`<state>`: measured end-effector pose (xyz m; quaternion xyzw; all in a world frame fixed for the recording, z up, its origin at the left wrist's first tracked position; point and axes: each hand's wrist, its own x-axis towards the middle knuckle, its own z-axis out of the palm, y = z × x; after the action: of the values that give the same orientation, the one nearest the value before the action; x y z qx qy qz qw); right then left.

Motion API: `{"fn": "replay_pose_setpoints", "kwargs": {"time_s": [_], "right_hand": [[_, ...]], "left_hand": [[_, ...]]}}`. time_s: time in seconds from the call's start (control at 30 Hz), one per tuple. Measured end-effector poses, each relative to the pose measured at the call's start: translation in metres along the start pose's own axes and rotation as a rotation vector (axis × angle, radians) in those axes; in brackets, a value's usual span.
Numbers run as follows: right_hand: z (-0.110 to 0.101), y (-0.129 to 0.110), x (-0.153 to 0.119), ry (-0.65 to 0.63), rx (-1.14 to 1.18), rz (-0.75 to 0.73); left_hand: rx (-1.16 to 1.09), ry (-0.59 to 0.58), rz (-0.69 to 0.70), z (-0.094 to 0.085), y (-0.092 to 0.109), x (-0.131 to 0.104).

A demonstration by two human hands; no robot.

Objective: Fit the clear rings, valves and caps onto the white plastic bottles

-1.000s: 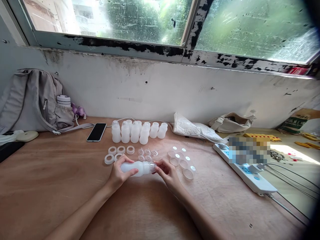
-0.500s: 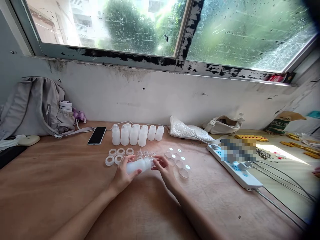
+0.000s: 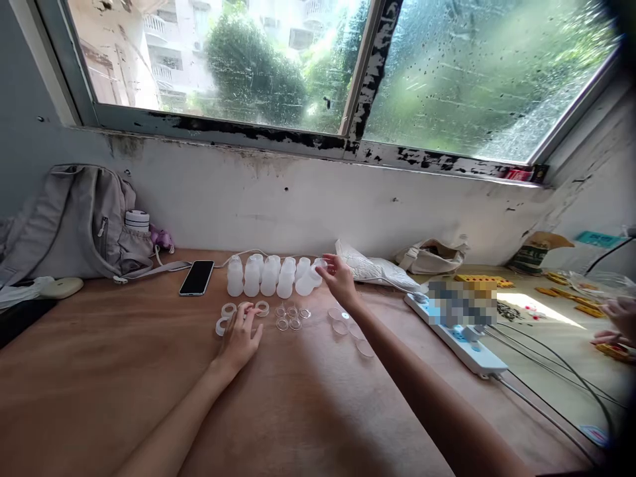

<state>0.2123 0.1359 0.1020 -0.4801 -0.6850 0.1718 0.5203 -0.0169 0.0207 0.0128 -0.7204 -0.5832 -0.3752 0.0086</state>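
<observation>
Several frosted white bottles [image 3: 268, 277] stand in rows near the wall. At the right end of the rows, my right hand [image 3: 339, 278] has its fingers closed on a tilted bottle [image 3: 305, 283]. My left hand [image 3: 241, 339] rests over the white rings [image 3: 262, 308], its fingers apart, hiding some of them. Just right of it lie several small clear nipple-like pieces [image 3: 292, 313]. Farther right, thin clear discs [image 3: 365, 348] lie on the table, partly behind my right forearm, with a small white disc [image 3: 344, 316] among them.
A phone [image 3: 197, 277] and a grey backpack [image 3: 79, 225] are at the left. A white power strip [image 3: 477, 358] with cables lies at the right, near a white pouch [image 3: 432, 256] and plastic packaging [image 3: 372, 266]. Another person's hand [image 3: 619, 321] shows at the far right edge.
The bottle held between both hands has moved up to the right end of the rows with my right hand. My left hand has let go of it and moved left over the rings.
</observation>
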Motion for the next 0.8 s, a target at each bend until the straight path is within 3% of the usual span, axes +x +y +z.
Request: {"fn": "replay_pose_setpoints", "kwargs": {"time_s": [0.1, 0.27, 0.8], "right_hand": [[0.018, 0.012, 0.01, -0.058, -0.202, -0.021], [0.036, 0.025, 0.017, -0.099, -0.265, -0.067], [0.037, 0.028, 0.024, -0.209, -0.44, -0.164]], "left_hand": [[0.159, 0.006, -0.009, -0.002, -0.004, 0.0], [0.313, -0.008, -0.074, -0.006, -0.009, 0.001], [0.355, -0.08, -0.075, 0.0, -0.015, -0.002]]}}
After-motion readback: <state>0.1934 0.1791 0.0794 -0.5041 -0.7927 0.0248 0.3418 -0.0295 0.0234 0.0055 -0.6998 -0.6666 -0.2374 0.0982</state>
